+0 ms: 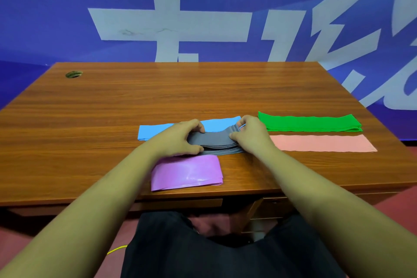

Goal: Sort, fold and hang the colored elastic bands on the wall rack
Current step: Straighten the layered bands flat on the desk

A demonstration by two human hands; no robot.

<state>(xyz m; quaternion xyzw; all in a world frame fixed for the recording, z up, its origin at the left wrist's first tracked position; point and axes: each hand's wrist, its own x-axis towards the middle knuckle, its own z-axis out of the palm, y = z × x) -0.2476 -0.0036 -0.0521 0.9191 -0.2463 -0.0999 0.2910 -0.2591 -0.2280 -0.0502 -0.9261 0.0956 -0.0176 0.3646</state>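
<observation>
Both bare forearms reach forward and angle in toward each other. Left hand (178,140) palm down, fingers and thumb curled round one end of the grey band (215,140). Right hand (251,134) opposite, close by, thumb and fingertips pinching the other end.

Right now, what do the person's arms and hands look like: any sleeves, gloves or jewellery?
The left hand and right hand are bare: no gloves, no rings visible. Both forearms are uncovered to the frame's edge, with no sleeve, watch or strap in view. The only clothing visible is a black garment below them.
</observation>
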